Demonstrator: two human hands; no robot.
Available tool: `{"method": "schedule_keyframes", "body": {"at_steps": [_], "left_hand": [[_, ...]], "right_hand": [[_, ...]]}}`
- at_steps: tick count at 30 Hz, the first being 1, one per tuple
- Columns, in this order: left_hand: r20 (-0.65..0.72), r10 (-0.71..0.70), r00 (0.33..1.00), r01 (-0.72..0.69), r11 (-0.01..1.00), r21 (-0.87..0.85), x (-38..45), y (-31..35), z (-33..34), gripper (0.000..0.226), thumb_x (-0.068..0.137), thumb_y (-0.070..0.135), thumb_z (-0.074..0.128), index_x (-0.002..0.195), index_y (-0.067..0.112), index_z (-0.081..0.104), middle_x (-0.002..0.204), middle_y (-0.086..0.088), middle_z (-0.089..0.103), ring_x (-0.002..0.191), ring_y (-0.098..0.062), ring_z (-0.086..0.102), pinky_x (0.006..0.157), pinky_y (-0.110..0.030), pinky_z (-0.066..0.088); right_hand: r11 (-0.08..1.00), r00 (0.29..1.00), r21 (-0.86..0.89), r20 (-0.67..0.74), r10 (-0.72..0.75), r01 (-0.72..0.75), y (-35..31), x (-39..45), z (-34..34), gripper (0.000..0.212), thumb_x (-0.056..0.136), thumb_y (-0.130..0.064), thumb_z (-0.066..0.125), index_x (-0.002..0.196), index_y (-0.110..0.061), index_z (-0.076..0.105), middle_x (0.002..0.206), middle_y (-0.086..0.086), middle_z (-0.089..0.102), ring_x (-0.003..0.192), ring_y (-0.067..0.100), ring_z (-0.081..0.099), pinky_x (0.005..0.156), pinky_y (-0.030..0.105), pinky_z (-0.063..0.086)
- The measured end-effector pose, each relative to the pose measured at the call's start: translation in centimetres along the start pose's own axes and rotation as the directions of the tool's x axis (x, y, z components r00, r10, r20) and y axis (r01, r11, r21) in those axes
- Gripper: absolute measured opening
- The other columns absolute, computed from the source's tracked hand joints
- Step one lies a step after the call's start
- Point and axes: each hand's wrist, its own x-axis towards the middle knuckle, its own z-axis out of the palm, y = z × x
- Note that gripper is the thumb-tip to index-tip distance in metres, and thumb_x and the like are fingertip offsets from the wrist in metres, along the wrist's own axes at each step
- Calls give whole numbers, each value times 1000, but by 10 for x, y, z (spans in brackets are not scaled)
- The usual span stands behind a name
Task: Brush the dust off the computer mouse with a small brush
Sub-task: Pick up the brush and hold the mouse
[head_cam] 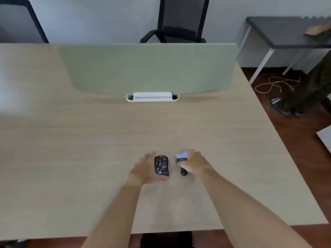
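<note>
Near the front edge of the table, the head view showed the computer mouse, speckled with pale dust, lying against the open left hand, which cupped its side. The right hand was closed on the small brush, just beside the mouse. Brushing would best run away from the steadying hand. A green divider stood well apart; nothing obstructed.

No words or numbers could be read anywhere. A dark thing on the floor, out at two o'clock, had a small white mark on it, too blurry to make out.
</note>
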Motion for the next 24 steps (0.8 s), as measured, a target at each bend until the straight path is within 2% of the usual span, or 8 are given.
{"method": "schedule_keyframes", "body": {"at_steps": [5, 9, 11, 13, 15, 18, 20, 24], "left_hand": [[-159, 202, 966, -199, 979, 33, 15, -25, 31, 122, 53, 54, 83, 151, 21, 19, 153, 4, 28, 141, -23, 30, 115, -40, 29], [-291, 301, 908, -308, 951, 23, 27, -39, 41, 114, 54, 56, 80, 149, 27, 24, 143, 5, 42, 135, -19, 38, 112, -38, 29], [-321, 334, 886, -341, 939, 33, 35, -42, 41, 117, 50, 62, 78, 148, 29, 24, 136, 6, 45, 130, -17, 42, 109, -39, 31], [-347, 358, 867, -362, 930, 55, 42, -45, 41, 119, 46, 71, 72, 147, 31, 25, 131, 8, 47, 123, -16, 43, 105, -38, 31], [-375, 382, 845, -375, 922, 95, 46, -47, 44, 120, 45, 76, 69, 147, 33, 24, 127, 11, 48, 117, -15, 43, 101, -35, 30], [-413, 420, 808, -397, 906, 145, 51, -52, 51, 121, 47, 81, 68, 148, 37, 18, 123, 18, 47, 111, -10, 40, 95, -30, 27], [-420, 435, 796, -405, 900, 163, 52, -52, 54, 121, 49, 84, 65, 148, 36, 15, 125, 20, 46, 114, -8, 39, 96, -29, 26], [-447, 445, 776, -417, 894, 167, 53, -53, 57, 130, 49, 89, 60, 151, 30, 5, 133, 22, 43, 124, -7, 39, 104, -31, 25]], "right_hand": [[992, 988, 126, -157, -4, 24, 24, 30, 31, 48, 77, -15, 60, 123, -25, 56, 120, 5, 57, 109, 26, 60, 93, 39, 52], [960, 897, 104, -393, -200, 259, 32, 64, 36, 13, 79, -12, 61, 92, -10, 61, 86, 2, 64, 86, 26, 61, 74, 30, 50], [907, 801, 41, -488, -347, 418, 32, 77, 33, 9, 79, -7, 65, 74, -8, 58, 66, -2, 54, 70, 24, 51, 58, 22, 35], [844, 696, -41, -545, -467, 534, 32, 87, 29, 5, 78, -5, 70, 77, -3, 66, 66, 0, 54, 70, 22, 47, 59, 22, 28], [795, 639, -92, -543, -545, 600, 31, 93, 23, 6, 76, -6, 73, 82, -8, 74, 73, 4, 62, 73, 21, 52, 63, 21, 32], [743, 642, -92, -442, -627, 663, 28, 96, 13, 17, 75, -5, 74, 87, -15, 80, 77, 4, 74, 74, 18, 63, 63, 17, 43], [699, 606, -130, -406, -684, 703, 25, 97, 10, 18, 73, -6, 76, 86, -16, 82, 73, 6, 75, 70, 26, 66, 62, 27, 48], [561, 434, -225, -432, -790, 797, 22, 96, 15, 18, 69, 0, 78, 82, -12, 83, 67, 5, 71, 59, 21, 60, 54, 28, 42]]}}
